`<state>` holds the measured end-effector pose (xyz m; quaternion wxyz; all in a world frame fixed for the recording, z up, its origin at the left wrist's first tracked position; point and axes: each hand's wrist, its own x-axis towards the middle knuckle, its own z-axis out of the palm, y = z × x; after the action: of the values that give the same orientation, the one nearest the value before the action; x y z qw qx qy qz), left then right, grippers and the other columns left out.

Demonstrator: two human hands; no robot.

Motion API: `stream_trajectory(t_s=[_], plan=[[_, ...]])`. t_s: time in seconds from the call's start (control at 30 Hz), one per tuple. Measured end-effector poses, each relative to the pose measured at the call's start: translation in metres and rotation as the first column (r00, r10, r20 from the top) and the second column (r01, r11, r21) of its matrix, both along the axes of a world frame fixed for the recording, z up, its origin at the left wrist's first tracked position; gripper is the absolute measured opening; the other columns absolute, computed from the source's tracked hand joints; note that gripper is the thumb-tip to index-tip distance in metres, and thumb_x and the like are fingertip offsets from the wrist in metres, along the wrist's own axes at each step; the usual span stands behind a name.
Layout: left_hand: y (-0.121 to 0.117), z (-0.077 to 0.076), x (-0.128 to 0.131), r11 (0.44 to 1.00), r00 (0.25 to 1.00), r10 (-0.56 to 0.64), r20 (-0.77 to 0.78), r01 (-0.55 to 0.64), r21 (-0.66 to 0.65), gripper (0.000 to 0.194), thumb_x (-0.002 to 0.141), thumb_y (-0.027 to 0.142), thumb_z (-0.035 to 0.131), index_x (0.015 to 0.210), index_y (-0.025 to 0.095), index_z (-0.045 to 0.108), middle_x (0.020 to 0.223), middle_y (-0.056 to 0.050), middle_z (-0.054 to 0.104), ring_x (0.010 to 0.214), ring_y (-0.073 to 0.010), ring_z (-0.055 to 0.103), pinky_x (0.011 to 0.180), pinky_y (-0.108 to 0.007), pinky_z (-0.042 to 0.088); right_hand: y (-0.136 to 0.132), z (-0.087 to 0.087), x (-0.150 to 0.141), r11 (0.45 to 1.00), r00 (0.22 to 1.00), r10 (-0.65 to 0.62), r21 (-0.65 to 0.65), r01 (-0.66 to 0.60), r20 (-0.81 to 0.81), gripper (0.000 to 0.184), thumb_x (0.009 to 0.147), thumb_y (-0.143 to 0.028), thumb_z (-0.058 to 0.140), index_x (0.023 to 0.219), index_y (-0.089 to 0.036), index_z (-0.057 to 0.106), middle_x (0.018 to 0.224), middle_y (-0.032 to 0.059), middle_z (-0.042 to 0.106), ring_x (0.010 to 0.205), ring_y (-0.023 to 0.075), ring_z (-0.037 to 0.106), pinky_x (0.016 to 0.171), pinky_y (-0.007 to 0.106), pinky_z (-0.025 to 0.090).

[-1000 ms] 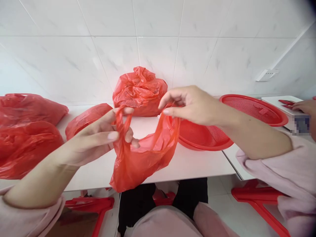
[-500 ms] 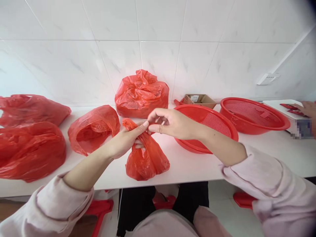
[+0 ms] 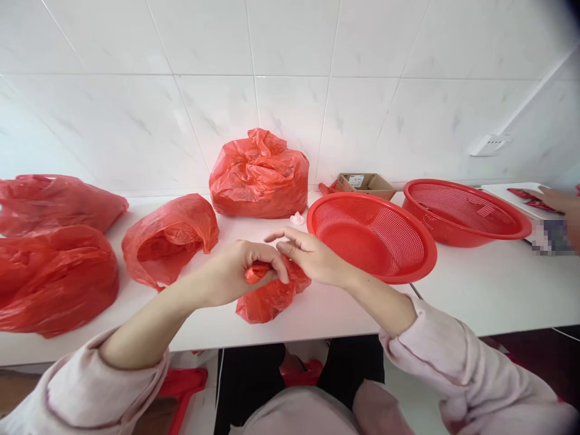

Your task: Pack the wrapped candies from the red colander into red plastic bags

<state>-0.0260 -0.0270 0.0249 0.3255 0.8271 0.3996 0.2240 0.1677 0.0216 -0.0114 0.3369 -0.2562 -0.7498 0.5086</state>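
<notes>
A small red plastic bag (image 3: 267,296) lies crumpled on the white table (image 3: 475,290) near its front edge. My left hand (image 3: 240,269) is closed around the bag's bunched top. My right hand (image 3: 308,257) rests against the bag from the right, its fingers curled over the plastic and touching the left hand.
Three larger red bags (image 3: 170,235) (image 3: 259,174) (image 3: 54,278) and another at far left sit on the table. Two red mesh baskets (image 3: 374,235) (image 3: 466,208) stand to the right, a small cardboard box (image 3: 365,181) behind them. Another person's hand (image 3: 559,199) shows at far right.
The bag, first held open in the air between both hands, was lowered onto the table and gathered. It now sits flatter, with both hands pressed down onto its top.
</notes>
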Motion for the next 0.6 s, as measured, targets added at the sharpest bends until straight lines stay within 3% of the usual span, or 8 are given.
stream_trajectory(t_s=[0.07,0.1,0.17,0.23,0.3,0.4,0.5,0.6], plan=[[-0.002,-0.009,0.002,0.968,0.991,0.129,-0.033,-0.119,0.221,0.023,0.081,0.005,0.049,0.08,0.018,0.068,0.073,-0.001,0.068,0.06,-0.0125,0.058,0.055,-0.023,0.045,0.003,-0.014,-0.005,0.995,0.997,0.069,-0.071,-0.071,-0.017,0.022,0.1,-0.032,0.044,0.113,-0.022,0.058,0.089,-0.0004,0.063,0.075,0.0113,0.062,0.078,0.028,0.051],[-0.002,-0.015,0.002,0.92,0.98,0.195,-0.03,-0.172,0.351,0.024,0.079,0.003,0.047,0.082,0.017,0.066,0.076,-0.001,0.067,0.061,-0.0122,0.058,0.054,-0.023,0.044,0.003,-0.018,-0.006,0.987,0.993,0.109,-0.113,-0.115,-0.053,0.024,0.1,-0.034,0.043,0.116,-0.023,0.057,0.082,-0.0022,0.061,0.065,0.01,0.059,0.072,0.027,0.051],[-0.003,-0.03,0.003,0.756,0.956,0.292,0.01,-0.237,0.61,0.028,0.079,0.0,0.046,0.092,0.018,0.064,0.091,-0.004,0.067,0.072,-0.0138,0.061,0.057,-0.022,0.045,0.002,-0.022,-0.006,0.958,0.973,0.198,-0.186,-0.218,-0.122,0.029,0.101,-0.039,0.041,0.122,-0.024,0.054,0.067,-0.006,0.055,0.052,0.0092,0.053,0.066,0.027,0.05],[-0.004,-0.044,0.003,0.58,0.937,0.345,0.063,-0.265,0.771,0.032,0.082,0.001,0.05,0.104,0.021,0.062,0.104,-0.006,0.064,0.086,-0.0156,0.063,0.063,-0.023,0.048,0.0,-0.021,-0.003,0.942,0.957,0.249,-0.192,-0.275,-0.147,0.028,0.101,-0.041,0.043,0.118,-0.023,0.055,0.065,-0.0052,0.057,0.059,0.0112,0.058,0.072,0.029,0.051],[-0.006,-0.054,0.003,0.505,0.933,0.344,0.102,-0.275,0.818,0.033,0.086,0.004,0.053,0.112,0.023,0.059,0.106,-0.006,0.063,0.09,-0.0157,0.064,0.066,-0.023,0.05,-0.004,-0.017,0.001,0.959,0.966,0.232,-0.141,-0.247,-0.116,0.022,0.098,-0.039,0.049,0.108,-0.021,0.058,0.079,-0.0011,0.063,0.077,0.0136,0.063,0.079,0.03,0.051],[-0.01,-0.061,0.002,0.565,0.951,0.283,0.124,-0.27,0.779,0.03,0.092,0.007,0.051,0.116,0.022,0.058,0.104,-0.006,0.066,0.089,-0.0155,0.065,0.072,-0.025,0.053,-0.012,-0.013,0.007,0.995,0.999,0.046,0.089,-0.046,0.001,0.009,0.094,-0.029,0.054,0.096,-0.021,0.056,0.096,0.0022,0.064,0.09,0.015,0.062,0.081,0.029,0.049],[-0.013,-0.063,0.001,0.635,0.956,0.268,0.117,-0.266,0.725,0.025,0.095,0.01,0.049,0.114,0.02,0.061,0.094,-0.005,0.071,0.082,-0.0151,0.066,0.071,-0.026,0.053,-0.017,-0.014,0.011,0.898,0.977,-0.193,0.419,0.137,0.093,0.008,0.091,-0.016,0.047,0.091,-0.021,0.053,0.093,0.0021,0.064,0.082,0.0144,0.06,0.074,0.028,0.046],[-0.015,-0.067,-0.006,0.649,0.948,0.301,0.104,-0.284,0.706,0.024,0.096,0.016,0.051,0.115,0.021,0.064,0.089,-0.005,0.072,0.078,-0.0161,0.066,0.068,-0.027,0.053,-0.018,-0.019,0.014,0.814,0.957,-0.264,0.559,0.156,0.118,0.014,0.088,-0.011,0.042,0.089,-0.022,0.05,0.086,0.001,0.063,0.07,0.013,0.055,0.064,0.025,0.041]])
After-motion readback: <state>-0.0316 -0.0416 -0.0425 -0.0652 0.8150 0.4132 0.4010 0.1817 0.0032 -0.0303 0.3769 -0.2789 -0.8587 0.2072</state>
